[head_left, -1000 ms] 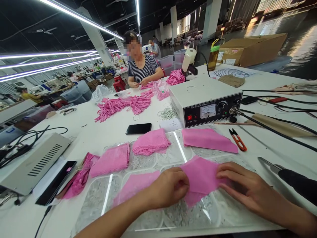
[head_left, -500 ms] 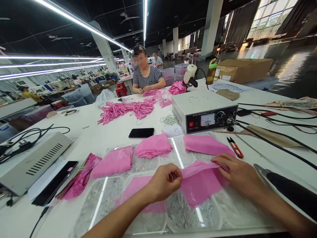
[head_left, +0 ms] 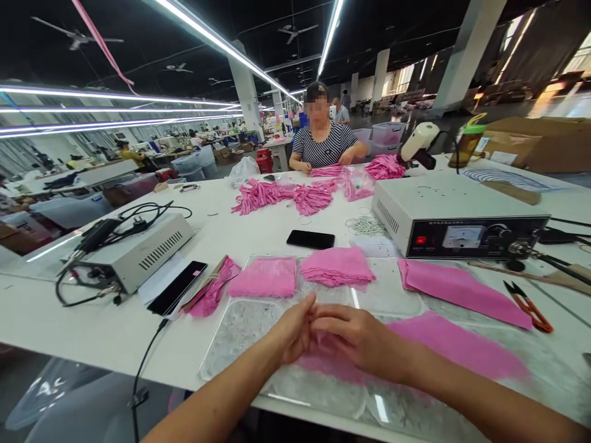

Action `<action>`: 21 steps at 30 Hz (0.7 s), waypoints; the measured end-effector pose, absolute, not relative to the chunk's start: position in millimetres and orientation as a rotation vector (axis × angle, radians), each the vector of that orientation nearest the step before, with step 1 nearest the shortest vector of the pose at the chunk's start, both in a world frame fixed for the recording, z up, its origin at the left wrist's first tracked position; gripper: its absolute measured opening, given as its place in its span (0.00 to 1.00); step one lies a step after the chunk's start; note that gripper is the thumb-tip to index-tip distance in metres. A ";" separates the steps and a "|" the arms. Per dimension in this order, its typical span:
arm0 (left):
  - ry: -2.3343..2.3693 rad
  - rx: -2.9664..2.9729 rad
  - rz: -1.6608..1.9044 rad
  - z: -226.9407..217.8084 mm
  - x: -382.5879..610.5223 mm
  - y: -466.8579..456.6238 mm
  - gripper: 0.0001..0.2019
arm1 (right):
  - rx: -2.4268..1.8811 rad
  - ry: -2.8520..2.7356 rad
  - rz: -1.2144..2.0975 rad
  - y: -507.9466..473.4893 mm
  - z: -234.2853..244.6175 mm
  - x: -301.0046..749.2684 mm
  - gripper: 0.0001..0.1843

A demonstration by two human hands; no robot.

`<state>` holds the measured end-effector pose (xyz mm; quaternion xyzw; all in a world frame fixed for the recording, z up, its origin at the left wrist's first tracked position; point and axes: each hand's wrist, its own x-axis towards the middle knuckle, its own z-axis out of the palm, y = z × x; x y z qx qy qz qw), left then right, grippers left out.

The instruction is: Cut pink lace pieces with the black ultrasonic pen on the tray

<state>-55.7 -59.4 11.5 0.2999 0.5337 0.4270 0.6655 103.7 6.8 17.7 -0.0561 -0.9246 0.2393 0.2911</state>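
Note:
Both hands meet over the near left part of the clear plastic sheet. My left hand has its thumb raised and its fingers loosely bent, partly hidden behind the other hand. My right hand reaches across, fingers stretched towards the left palm and touching it. No cloth shows between them. Beneath the right hand lies a flat pink cloth piece, partly covered. Another pink cloth piece lies spread under the right forearm. Beyond the hands are two stacks of pink cloth, a left stack and a middle stack.
A folded pink cloth lies beside orange-handled thread snips. Behind are a phone and a control box with cables. Another box stands left. Across the table a co-worker handles pink strips.
My hands have let go of the pink cloth they held at the right, which now lies flat. They have come together over the left piece. The view has turned left.

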 end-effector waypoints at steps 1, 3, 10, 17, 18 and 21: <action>1.233 0.659 0.964 10.7 -59.9 -64.1 0.25 | -0.167 -2.451 0.673 7.5 19.5 104.9 0.16; 1.302 0.649 0.957 8.3 -65.0 -70.7 0.20 | -0.278 -2.421 0.717 11.7 21.6 116.6 0.14; 1.497 0.843 0.908 0.0 -63.9 -70.3 0.14 | -0.723 -2.717 0.631 -0.3 -5.2 183.7 0.10; 1.627 1.017 0.829 17.0 -71.6 -75.0 0.15 | -0.655 -2.786 0.442 -9.7 -24.8 192.0 0.13; 1.647 1.037 0.819 19.5 -73.9 -77.1 0.15 | -0.625 -2.774 0.440 -9.2 -24.7 190.2 0.14; 1.710 1.079 0.788 24.1 -81.9 -84.8 0.16 | -0.551 -2.723 0.446 -9.4 -23.1 182.7 0.14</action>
